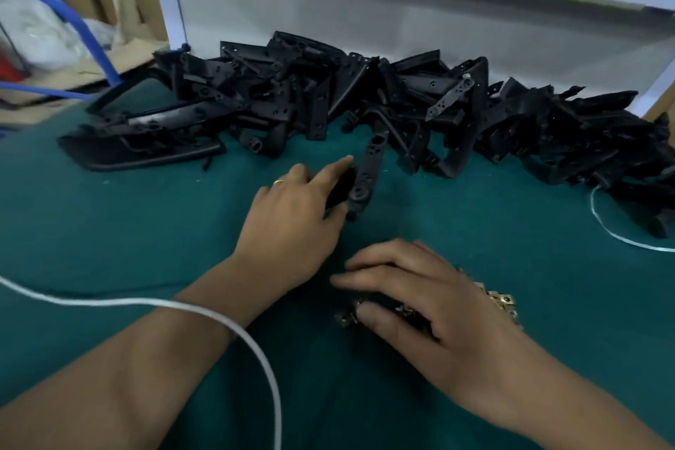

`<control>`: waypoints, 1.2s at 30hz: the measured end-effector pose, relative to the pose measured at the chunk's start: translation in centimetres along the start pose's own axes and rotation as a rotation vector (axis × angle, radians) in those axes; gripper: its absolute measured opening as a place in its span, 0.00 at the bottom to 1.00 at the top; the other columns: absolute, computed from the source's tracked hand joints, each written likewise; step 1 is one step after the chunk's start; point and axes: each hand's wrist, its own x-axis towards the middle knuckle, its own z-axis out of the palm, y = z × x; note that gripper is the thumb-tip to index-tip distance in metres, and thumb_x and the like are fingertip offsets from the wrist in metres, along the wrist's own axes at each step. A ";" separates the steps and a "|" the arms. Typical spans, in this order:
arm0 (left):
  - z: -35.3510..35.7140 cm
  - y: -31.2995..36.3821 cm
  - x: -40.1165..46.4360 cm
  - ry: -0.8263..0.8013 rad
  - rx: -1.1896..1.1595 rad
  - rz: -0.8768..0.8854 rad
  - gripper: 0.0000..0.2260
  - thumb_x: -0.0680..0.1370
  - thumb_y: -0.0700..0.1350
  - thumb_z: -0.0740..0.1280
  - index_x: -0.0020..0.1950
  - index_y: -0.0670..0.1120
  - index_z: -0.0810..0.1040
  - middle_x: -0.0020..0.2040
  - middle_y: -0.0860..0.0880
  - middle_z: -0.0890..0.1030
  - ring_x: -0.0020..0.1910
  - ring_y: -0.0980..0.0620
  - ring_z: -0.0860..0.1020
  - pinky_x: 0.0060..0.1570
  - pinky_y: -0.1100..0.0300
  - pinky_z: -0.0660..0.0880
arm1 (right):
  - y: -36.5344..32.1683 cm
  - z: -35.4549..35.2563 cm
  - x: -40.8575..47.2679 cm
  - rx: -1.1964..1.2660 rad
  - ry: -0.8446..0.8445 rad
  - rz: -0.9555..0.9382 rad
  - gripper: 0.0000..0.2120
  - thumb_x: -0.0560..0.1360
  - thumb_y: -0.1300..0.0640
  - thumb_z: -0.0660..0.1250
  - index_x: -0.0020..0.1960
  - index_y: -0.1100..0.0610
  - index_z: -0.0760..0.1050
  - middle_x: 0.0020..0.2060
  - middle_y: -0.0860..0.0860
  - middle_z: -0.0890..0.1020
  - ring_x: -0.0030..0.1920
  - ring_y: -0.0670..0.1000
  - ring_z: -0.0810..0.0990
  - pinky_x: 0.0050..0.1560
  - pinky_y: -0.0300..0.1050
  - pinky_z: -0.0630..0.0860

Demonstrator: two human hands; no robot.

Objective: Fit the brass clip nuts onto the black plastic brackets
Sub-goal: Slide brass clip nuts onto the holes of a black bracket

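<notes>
Mostly hidden (under right hand (420, 298)): clip nuts (506, 301)

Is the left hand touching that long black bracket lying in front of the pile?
Touching. The head view shows the left hand with its fingers curled round the near end of the black bracket, no gap between them.

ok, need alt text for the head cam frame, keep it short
Over a green table cover, the left hand grips one black plastic bracket while the right hand reaches into a small pile of brass clip nuts. A long heap of black brackets lies behind; a white cable crosses the left forearm.
</notes>
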 end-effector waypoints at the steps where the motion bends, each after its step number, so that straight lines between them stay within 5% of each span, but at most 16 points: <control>1: 0.0 0.0 0.0 0.011 0.000 0.003 0.27 0.83 0.55 0.61 0.81 0.64 0.58 0.53 0.49 0.74 0.55 0.43 0.75 0.53 0.49 0.70 | -0.3 0.3 0.1 -0.036 -0.026 -0.070 0.13 0.86 0.44 0.62 0.68 0.41 0.79 0.66 0.35 0.75 0.70 0.43 0.74 0.68 0.38 0.69; 5: 0.2 -0.1 -0.1 0.035 -0.050 -0.009 0.24 0.82 0.55 0.62 0.79 0.62 0.63 0.53 0.51 0.74 0.55 0.44 0.76 0.51 0.50 0.71 | 0.1 0.6 0.5 -0.108 -0.067 -0.194 0.09 0.85 0.50 0.66 0.60 0.46 0.84 0.60 0.40 0.80 0.61 0.43 0.77 0.63 0.42 0.74; 14: 0.4 -0.6 -0.3 0.038 -0.067 0.031 0.21 0.82 0.55 0.63 0.75 0.62 0.66 0.55 0.54 0.74 0.54 0.47 0.76 0.54 0.49 0.72 | 3.2 -1.8 -1.2 0.074 0.055 0.083 0.08 0.78 0.54 0.76 0.54 0.43 0.80 0.51 0.41 0.80 0.59 0.49 0.79 0.58 0.39 0.74; 19: 0.4 -0.7 -0.6 -0.026 -0.149 0.137 0.22 0.82 0.65 0.56 0.75 0.70 0.56 0.48 0.57 0.69 0.46 0.52 0.73 0.50 0.48 0.73 | 3.6 -2.2 -0.7 0.700 0.293 0.248 0.08 0.77 0.60 0.76 0.51 0.49 0.81 0.47 0.53 0.84 0.53 0.50 0.86 0.55 0.40 0.80; 22: 0.4 -0.1 -1.1 -0.064 -0.129 0.266 0.23 0.81 0.67 0.52 0.74 0.77 0.48 0.48 0.59 0.67 0.44 0.57 0.72 0.45 0.53 0.71 | 4.9 -2.6 -0.6 0.945 0.469 0.277 0.08 0.77 0.63 0.75 0.54 0.55 0.80 0.46 0.51 0.83 0.54 0.58 0.88 0.61 0.47 0.82; 26: 0.3 1.0 -1.6 -0.103 -0.152 0.398 0.26 0.83 0.61 0.59 0.72 0.81 0.48 0.49 0.61 0.67 0.41 0.58 0.73 0.37 0.55 0.75 | 5.9 -2.6 -0.8 0.937 0.599 0.327 0.12 0.72 0.56 0.79 0.54 0.53 0.83 0.46 0.50 0.85 0.49 0.51 0.86 0.58 0.45 0.82; 30: -0.1 1.4 -1.6 -0.105 -0.079 0.400 0.25 0.77 0.68 0.47 0.74 0.80 0.46 0.48 0.59 0.67 0.40 0.58 0.73 0.34 0.58 0.73 | 6.6 -2.1 -0.7 0.890 0.718 0.389 0.13 0.70 0.56 0.80 0.54 0.50 0.85 0.47 0.49 0.87 0.50 0.47 0.85 0.54 0.37 0.80; 36: -0.2 2.1 -1.8 -0.091 -0.007 0.364 0.28 0.78 0.66 0.45 0.80 0.72 0.47 0.48 0.57 0.68 0.36 0.55 0.71 0.30 0.54 0.74 | 6.9 -2.1 -0.8 0.928 0.759 0.439 0.13 0.69 0.56 0.79 0.52 0.49 0.85 0.47 0.50 0.86 0.50 0.49 0.83 0.57 0.41 0.80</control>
